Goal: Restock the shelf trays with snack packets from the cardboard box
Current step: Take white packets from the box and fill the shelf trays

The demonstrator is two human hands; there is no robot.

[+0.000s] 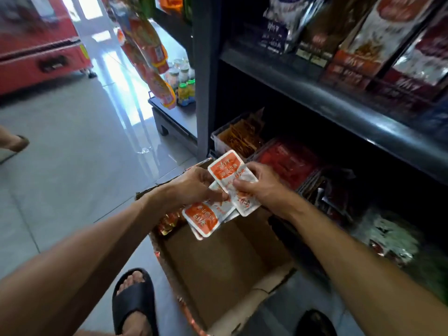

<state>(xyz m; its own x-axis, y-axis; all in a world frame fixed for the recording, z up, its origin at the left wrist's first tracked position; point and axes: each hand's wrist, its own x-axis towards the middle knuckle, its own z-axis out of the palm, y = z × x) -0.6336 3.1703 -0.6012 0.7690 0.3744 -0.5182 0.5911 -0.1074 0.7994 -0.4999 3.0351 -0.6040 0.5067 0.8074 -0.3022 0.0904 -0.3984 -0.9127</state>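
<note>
packets (233,180): glossy plastic film, orange and white print, smooth with sealed flat edges
box (225,263): matt brown cardboard, torn rough rim, printed outer skin peeling at the left edge
floor (72,146): smooth grey tiles, polished, throwing back window light
shelf (339,103): dark metal, smooth front lip with a dull sheen
tray (218,139): pale translucent plastic, smooth
bags (378,35): shiny foil-like film on the upper shelf, creased
slipper (134,301): black matt rubbery foam, smooth
cabinet (36,44): red painted, glossy, with a dark handle
</note>
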